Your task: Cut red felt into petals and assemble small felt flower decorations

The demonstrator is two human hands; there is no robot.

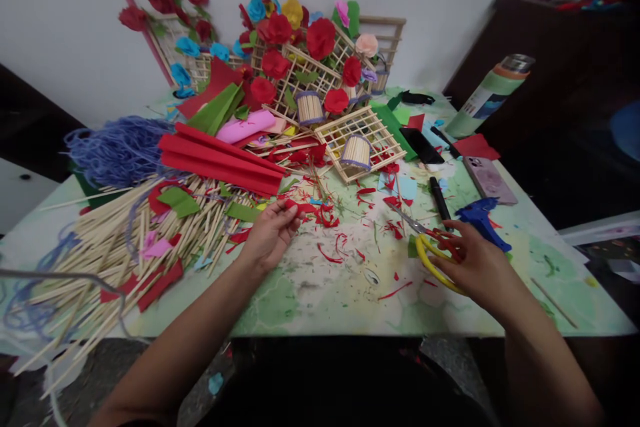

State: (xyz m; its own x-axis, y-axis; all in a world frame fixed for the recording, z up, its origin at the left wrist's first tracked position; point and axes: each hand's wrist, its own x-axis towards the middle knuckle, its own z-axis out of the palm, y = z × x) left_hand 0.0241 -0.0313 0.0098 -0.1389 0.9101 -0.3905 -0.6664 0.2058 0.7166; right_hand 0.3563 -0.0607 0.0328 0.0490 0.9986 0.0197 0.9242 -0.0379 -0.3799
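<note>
1. Red paper piece [291, 204]: at your left hand's [270, 233] one o'clock, pinched between thumb and fingertips. It looks light, soft and easily torn; an edge is likely the best hold.
2. Scissors [412, 222]: your right hand [470, 257] is wrapped on the handles, blades toward ten o'clock. Probably rigid and smooth; hold by the loops. Whether the blades meet cannot be told.
3. Red scraps [330, 256]: on the table [350, 313], between your hands; apparently feather-light.
</note>
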